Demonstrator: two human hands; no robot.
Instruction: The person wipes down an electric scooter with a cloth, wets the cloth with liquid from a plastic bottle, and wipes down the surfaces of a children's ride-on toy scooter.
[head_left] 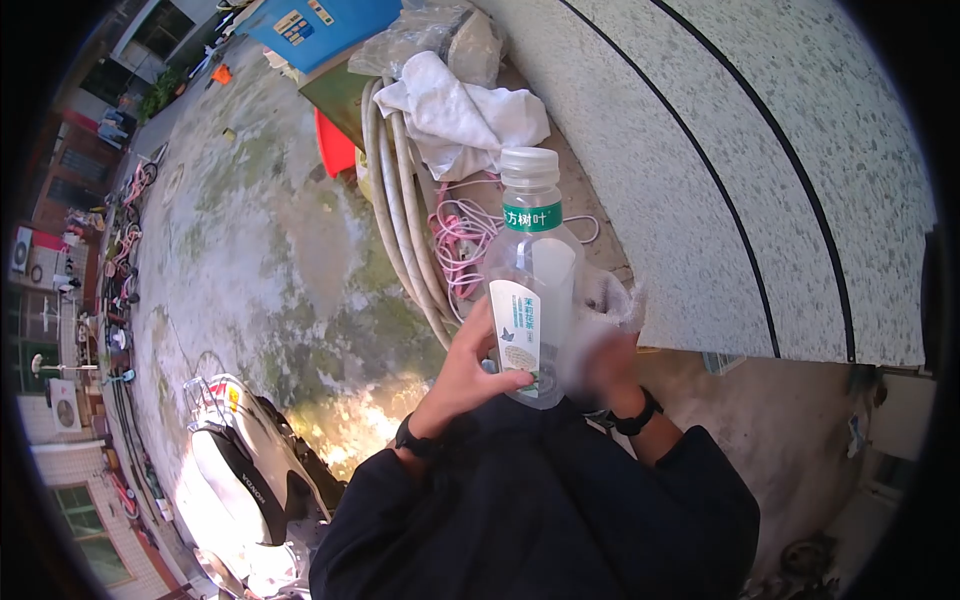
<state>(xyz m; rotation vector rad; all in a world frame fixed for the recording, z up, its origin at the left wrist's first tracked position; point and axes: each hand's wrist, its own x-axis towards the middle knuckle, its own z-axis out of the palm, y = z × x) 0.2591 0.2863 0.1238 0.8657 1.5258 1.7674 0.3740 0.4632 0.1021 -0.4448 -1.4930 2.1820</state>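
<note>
A clear plastic bottle (532,268) stands upright in front of my chest, with a whitish cap, a green neck band and a white label with green print. Around its lower left side, my left hand (468,362) is closed, the thumb lying across the front near the base. My right hand (608,368) is at the bottle's right side and smeared by motion. From its top a pale, crumpled cloth (606,302) sticks out, close to the bottle wall. Whether the cloth touches the bottle I cannot tell.
Beyond the bottle lie a white towel (465,115), a pink-and-white cord (462,238) and a thick hose (392,210). A blue bin (318,28) is farther back. A speckled panel (740,150) fills the right. At lower left stands a white scooter (235,470).
</note>
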